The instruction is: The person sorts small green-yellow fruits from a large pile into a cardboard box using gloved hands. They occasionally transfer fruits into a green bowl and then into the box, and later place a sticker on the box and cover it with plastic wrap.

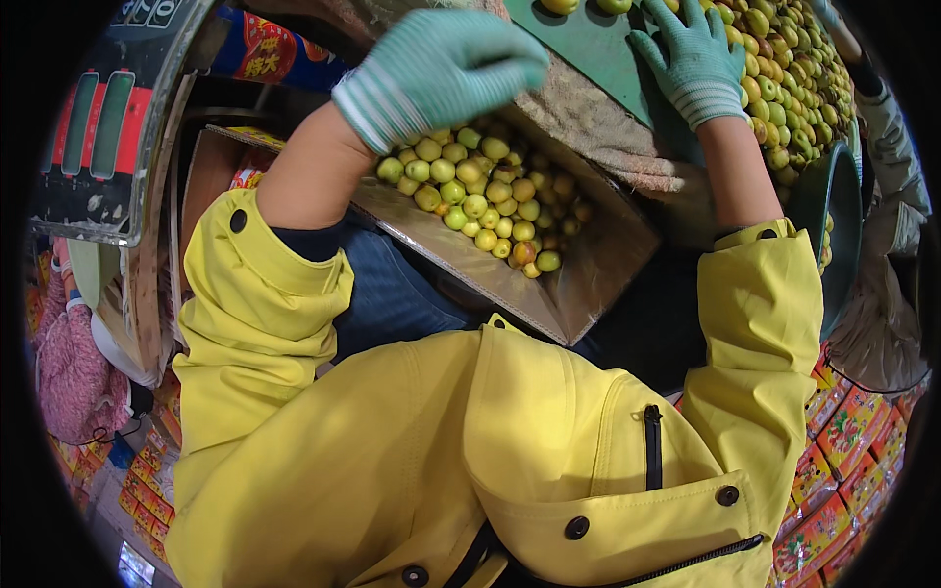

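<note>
My left hand (448,73), in a mint-green striped knit glove, hangs blurred above an open cardboard carton (610,250). Its fingers curl to the right; whether they hold something cannot be made out. Small round yellow-green fruits (478,191), some with brown-red patches, lie heaped in the carton. My right hand (691,66), gloved alike, is spread palm down at the edge of a green board (588,55), beside a large pile of similar fruits (786,81). Two loose fruits (581,6) sit at the board's far edge.
A digital scale display (95,125) stands at far left, near a person's pink fuzzy sleeve (77,367). Folded cloth (595,125) lines the board's near edge. A dark green basin (838,235) stands at right, near another person's arm (893,140). Printed cartons (845,470) lie behind.
</note>
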A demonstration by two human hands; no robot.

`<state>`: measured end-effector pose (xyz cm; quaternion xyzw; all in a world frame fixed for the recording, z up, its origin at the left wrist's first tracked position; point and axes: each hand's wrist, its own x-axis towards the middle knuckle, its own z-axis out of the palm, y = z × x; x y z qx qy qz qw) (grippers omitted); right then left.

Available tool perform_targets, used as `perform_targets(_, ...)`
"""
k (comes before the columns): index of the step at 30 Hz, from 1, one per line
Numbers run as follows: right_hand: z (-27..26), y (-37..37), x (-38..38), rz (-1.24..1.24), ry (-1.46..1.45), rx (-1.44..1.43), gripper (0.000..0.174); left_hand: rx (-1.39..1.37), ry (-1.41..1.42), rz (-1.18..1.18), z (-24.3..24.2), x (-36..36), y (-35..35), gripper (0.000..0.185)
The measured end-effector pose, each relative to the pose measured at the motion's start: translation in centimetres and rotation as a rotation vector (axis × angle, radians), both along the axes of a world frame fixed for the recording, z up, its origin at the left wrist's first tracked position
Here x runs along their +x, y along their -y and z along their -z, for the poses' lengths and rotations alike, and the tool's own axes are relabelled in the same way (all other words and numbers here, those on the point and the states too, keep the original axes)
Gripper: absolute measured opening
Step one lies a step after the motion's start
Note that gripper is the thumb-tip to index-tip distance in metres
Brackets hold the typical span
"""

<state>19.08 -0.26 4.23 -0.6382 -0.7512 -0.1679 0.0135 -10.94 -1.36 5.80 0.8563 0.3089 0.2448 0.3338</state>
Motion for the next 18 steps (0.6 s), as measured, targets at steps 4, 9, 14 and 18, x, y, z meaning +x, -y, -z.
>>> perform_targets(4,-0.9,0.4,-1.9,-0.085,-0.013,0.092,0.057,0.066,-0.013,0.023,2.4,2.4,1.6,0.034)
perform_targets(9,-2.6,1.7,-6.0,-0.637,-0.087,0.029,0.055,-0.12,0.068,-0.185,0.7,2.5,-0.9,0.012)
perform_targets(14,0.3,0.1,-5.7,-0.499,-0.054,-0.014,0.043,0.011,0.059,-0.043,1.3,1.1,-0.3,0.017)
perform_targets(18,0.5,-0.6,-5.0,-0.353,-0.038,0.075,0.036,-0.193,-0.01,0.035,1.5,-0.3,-0.8,0.016)
